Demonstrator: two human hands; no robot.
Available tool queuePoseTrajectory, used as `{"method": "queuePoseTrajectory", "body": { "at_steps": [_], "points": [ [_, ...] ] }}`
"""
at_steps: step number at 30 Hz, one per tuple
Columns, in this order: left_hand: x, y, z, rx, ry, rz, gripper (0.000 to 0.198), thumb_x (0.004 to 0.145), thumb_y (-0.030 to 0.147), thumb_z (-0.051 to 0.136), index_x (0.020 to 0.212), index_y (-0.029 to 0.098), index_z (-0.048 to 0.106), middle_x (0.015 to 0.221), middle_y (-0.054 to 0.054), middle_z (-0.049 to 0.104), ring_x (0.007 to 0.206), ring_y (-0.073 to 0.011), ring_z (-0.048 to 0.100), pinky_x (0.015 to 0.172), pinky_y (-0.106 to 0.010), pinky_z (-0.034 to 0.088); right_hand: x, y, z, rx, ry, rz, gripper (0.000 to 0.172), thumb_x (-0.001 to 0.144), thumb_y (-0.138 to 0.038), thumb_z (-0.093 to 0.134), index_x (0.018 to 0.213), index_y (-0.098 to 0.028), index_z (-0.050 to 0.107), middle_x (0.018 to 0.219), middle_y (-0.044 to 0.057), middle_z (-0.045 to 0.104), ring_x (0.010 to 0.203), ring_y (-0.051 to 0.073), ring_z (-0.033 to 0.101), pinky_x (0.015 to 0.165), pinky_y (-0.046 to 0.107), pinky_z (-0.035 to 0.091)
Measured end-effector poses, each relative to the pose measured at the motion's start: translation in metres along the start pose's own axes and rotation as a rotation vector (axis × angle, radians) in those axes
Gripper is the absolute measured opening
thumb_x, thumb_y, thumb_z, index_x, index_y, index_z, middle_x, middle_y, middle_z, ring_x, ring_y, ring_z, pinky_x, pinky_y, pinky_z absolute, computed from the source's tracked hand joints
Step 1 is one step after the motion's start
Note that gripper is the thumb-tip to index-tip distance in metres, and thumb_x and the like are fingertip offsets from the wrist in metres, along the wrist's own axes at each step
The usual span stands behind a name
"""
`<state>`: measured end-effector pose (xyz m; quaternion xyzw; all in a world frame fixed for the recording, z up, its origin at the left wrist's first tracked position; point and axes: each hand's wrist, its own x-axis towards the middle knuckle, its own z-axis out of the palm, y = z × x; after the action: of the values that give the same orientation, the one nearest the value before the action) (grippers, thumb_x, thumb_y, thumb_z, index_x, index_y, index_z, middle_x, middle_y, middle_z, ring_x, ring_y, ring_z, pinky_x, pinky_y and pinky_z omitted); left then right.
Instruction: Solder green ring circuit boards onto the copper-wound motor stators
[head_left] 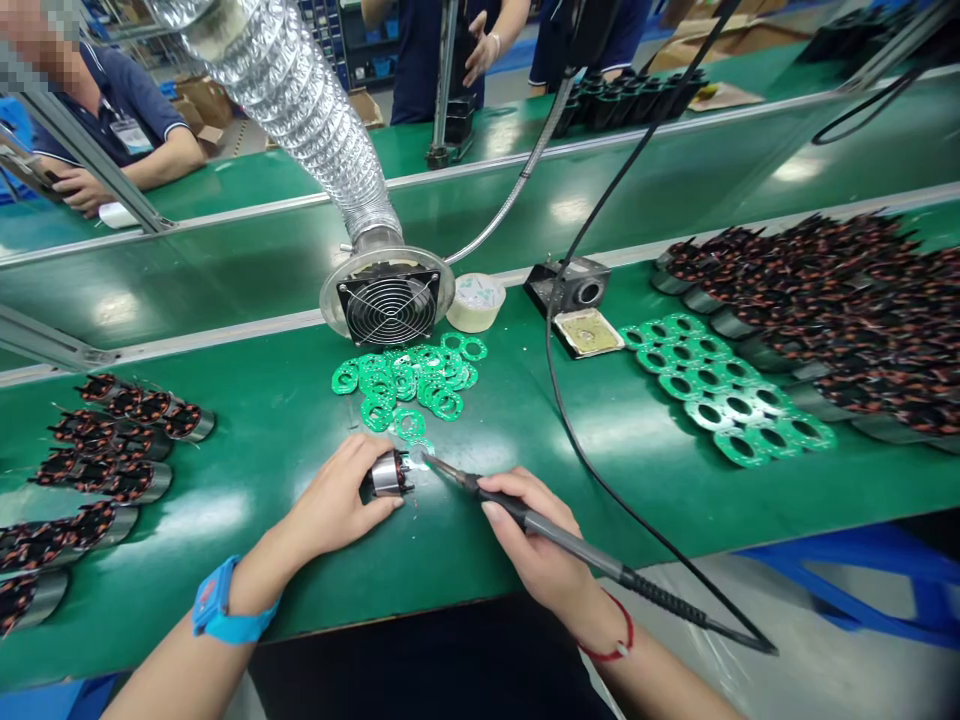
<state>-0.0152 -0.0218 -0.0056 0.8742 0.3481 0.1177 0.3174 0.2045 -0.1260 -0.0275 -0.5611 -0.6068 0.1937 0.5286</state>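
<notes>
My left hand (334,505) is closed round a small motor stator (390,474) with a silver body and copper windings, lying on its side on the green bench (285,420). My right hand (536,545) grips a soldering iron (525,515) like a pen. Its tip touches the end of the stator, where a green ring board (418,450) sits. A blue wrist strap (217,605) is on my left wrist.
A heap of green ring boards (409,380) lies just beyond my hands, below a fume fan (388,300) on a foil duct. A solder reel (475,300), iron stand (574,288), panelled boards (724,390). Stators are piled right (840,300) and rowed left (112,450). Other people stand behind.
</notes>
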Motion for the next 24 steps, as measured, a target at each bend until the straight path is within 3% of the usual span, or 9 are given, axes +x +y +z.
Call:
{"method": "queuePoseTrajectory", "body": {
  "at_steps": [3, 6, 9, 12, 15, 19, 21, 24],
  "points": [
    [0.0, 0.001, 0.0, 0.004, 0.002, -0.01, 0.04, 0.081, 0.026, 0.061, 0.118, 0.022, 0.044, 0.114, -0.008, 0.054, 0.107, -0.0233, 0.05, 0.094, -0.038, 0.043, -0.001, 0.002, 0.0, -0.012, 0.014, -0.008, 0.018, 0.085, -0.017, 0.056, 0.101, -0.023, 0.061, 0.083, 0.003, 0.064, 0.072, 0.015, 0.062, 0.064, 0.028, 0.053],
    [-0.001, 0.001, 0.0, 0.008, 0.003, -0.009, 0.041, 0.081, 0.026, 0.061, 0.118, 0.022, 0.045, 0.115, -0.008, 0.054, 0.108, -0.0234, 0.05, 0.094, -0.038, 0.042, -0.002, 0.007, 0.0, -0.049, -0.07, -0.046, 0.027, 0.088, -0.016, 0.054, 0.114, -0.024, 0.058, 0.096, 0.005, 0.069, 0.083, 0.017, 0.066, 0.072, 0.03, 0.055],
    [0.0, 0.002, 0.002, 0.004, 0.008, -0.011, 0.041, 0.08, 0.026, 0.062, 0.118, 0.021, 0.046, 0.115, -0.008, 0.055, 0.108, -0.0235, 0.05, 0.095, -0.039, 0.042, 0.002, 0.012, 0.001, -0.074, -0.186, -0.073, 0.034, 0.093, -0.016, 0.046, 0.125, -0.024, 0.05, 0.095, 0.004, 0.072, 0.075, 0.015, 0.069, 0.07, 0.028, 0.055],
    [0.001, 0.006, 0.003, -0.024, 0.03, -0.058, 0.041, 0.078, 0.026, 0.062, 0.116, 0.021, 0.047, 0.111, -0.008, 0.057, 0.105, -0.0241, 0.052, 0.092, -0.04, 0.043, 0.012, 0.01, 0.005, -0.159, -0.252, -0.049, 0.028, 0.094, -0.017, 0.041, 0.118, -0.024, 0.053, 0.093, 0.004, 0.072, 0.079, 0.016, 0.069, 0.073, 0.03, 0.055],
    [0.001, 0.012, 0.004, -0.099, 0.091, -0.196, 0.041, 0.075, 0.027, 0.064, 0.113, 0.02, 0.048, 0.108, -0.007, 0.058, 0.1, -0.0243, 0.055, 0.088, -0.041, 0.044, 0.023, 0.003, 0.012, -0.268, -0.281, 0.011, 0.023, 0.09, -0.019, 0.047, 0.112, -0.022, 0.053, 0.093, 0.006, 0.07, 0.085, 0.021, 0.068, 0.075, 0.035, 0.054],
    [-0.002, 0.014, 0.003, -0.332, 0.115, -0.325, 0.034, 0.077, 0.03, 0.062, 0.106, 0.019, 0.049, 0.098, -0.004, 0.06, 0.088, -0.0202, 0.058, 0.08, -0.036, 0.047, 0.032, -0.008, 0.025, -0.31, -0.34, 0.138, 0.022, 0.088, -0.023, 0.05, 0.111, -0.021, 0.051, 0.074, 0.001, 0.065, 0.068, 0.02, 0.065, 0.061, 0.032, 0.051],
    [-0.004, 0.011, 0.002, -0.48, 0.077, -0.283, 0.036, 0.078, 0.032, 0.061, 0.109, 0.019, 0.048, 0.1, -0.004, 0.06, 0.09, -0.0192, 0.058, 0.08, -0.034, 0.048, 0.033, -0.012, 0.034, -0.219, -0.304, 0.187, 0.023, 0.089, -0.026, 0.051, 0.112, -0.022, 0.051, 0.073, 0.0, 0.065, 0.065, 0.018, 0.065, 0.06, 0.029, 0.051],
    [-0.005, 0.004, -0.001, -0.559, -0.002, -0.176, 0.047, 0.077, 0.029, 0.063, 0.12, 0.02, 0.046, 0.117, -0.007, 0.056, 0.105, -0.0208, 0.056, 0.091, -0.036, 0.046, 0.034, -0.017, 0.045, 0.067, -0.094, 0.24, 0.024, 0.091, -0.028, 0.05, 0.114, -0.024, 0.047, 0.083, 0.002, 0.066, 0.075, 0.016, 0.067, 0.068, 0.028, 0.053]
  ]
}}
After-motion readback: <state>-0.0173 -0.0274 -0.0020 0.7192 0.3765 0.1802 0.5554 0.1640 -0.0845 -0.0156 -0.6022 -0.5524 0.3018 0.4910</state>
